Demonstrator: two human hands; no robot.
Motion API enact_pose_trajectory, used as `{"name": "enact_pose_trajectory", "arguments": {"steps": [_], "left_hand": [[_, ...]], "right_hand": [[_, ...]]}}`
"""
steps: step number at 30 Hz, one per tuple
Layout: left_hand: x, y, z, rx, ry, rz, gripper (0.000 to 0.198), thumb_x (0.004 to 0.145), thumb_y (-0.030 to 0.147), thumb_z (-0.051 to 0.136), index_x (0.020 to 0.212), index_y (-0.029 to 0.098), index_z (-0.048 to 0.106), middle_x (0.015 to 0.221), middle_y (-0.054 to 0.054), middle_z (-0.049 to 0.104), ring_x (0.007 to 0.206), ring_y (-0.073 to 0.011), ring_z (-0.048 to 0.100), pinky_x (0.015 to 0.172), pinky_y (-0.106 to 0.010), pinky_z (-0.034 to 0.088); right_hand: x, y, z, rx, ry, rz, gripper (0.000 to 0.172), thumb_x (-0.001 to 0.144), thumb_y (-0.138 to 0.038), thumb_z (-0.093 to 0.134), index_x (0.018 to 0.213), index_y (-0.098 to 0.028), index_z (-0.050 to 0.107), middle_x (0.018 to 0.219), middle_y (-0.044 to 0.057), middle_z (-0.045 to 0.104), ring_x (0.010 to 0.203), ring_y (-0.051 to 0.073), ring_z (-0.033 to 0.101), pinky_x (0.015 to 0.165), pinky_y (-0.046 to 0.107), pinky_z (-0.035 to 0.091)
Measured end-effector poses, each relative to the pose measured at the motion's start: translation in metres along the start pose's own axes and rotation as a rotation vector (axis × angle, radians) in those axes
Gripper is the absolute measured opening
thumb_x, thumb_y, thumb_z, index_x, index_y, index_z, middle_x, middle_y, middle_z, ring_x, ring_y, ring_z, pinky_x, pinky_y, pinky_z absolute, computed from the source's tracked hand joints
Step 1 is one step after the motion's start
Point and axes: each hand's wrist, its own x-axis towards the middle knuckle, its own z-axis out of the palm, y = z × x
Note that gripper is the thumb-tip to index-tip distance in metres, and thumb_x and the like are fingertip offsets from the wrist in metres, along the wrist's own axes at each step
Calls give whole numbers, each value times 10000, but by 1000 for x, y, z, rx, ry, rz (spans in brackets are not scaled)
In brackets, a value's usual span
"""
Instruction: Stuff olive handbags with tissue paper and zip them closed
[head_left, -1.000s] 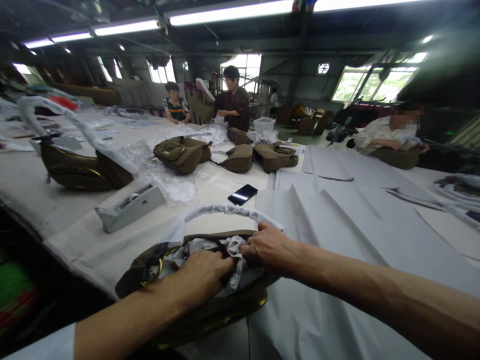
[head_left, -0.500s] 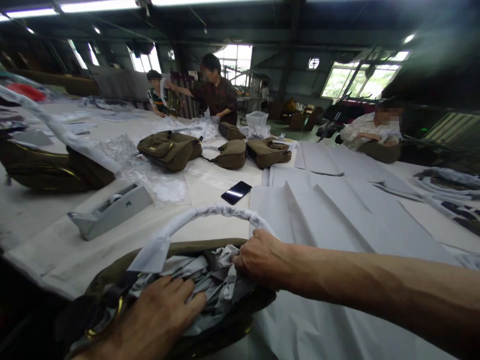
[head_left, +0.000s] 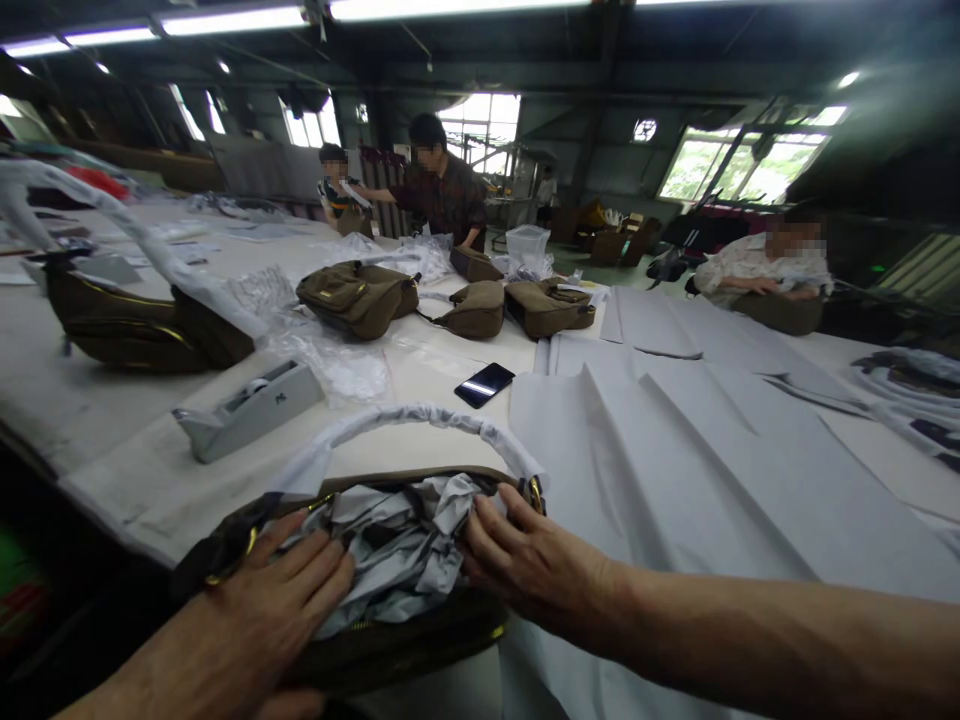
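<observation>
An olive-green handbag [head_left: 420, 655] with gold zip teeth lies unzipped before me, its mouth full of crumpled grey-white stuffing paper [head_left: 397, 545]. Its strap, wrapped in white sheeting [head_left: 431, 415], arches up behind the opening. My left hand [head_left: 292, 580] rests flat with fingers stretched over the left end of the opening, touching the paper and the bag's edge; its thumb is partly hidden. At the right end, my right hand [head_left: 517, 545] presses bent, parted fingers on the paper by the rim. Some of its fingertips are out of sight inside the bag.
A grey tape dispenser [head_left: 251, 405] and a black phone [head_left: 484, 385] lie beyond the bag. More olive bags [head_left: 360, 298] stand farther back, another bag [head_left: 142, 320] at left. Large white sheets [head_left: 675, 440] cover the right side. Several co-workers [head_left: 442, 190] are across the table.
My right hand has loosened from a closed grip on the paper and moved slightly down, its fingers now extended. My left hand has shifted left and up along the opening. The view has turned slightly left.
</observation>
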Motion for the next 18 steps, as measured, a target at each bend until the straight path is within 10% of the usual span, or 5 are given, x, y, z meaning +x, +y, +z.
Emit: {"name": "enact_pose_trajectory", "arguments": {"steps": [8,14,18], "left_hand": [[-15,-14,-3,232,463,365,366,768,-1,378,878,221,649,967,-24,685,981,-192,570,1059,-342,256],[0,-19,-12,225,318,273,268,703,-34,441,653,189,581,633,-9,602,606,-181,546,708,-327,461],[-3,-30,-22,237,537,361,272,841,16,377,875,164,602,839,-51,633,828,-192,563,868,-363,423]], "right_hand": [[14,14,-5,132,-165,-157,98,853,-173,474,870,-156,569,779,70,581,724,218,523,646,376,394],[41,32,-14,306,-461,-251,84,763,-115,563,759,-175,622,704,13,617,581,137,476,485,290,299],[42,47,-10,339,-399,-193,106,760,-98,562,781,-173,634,737,23,638,617,141,489,498,292,274]]}}
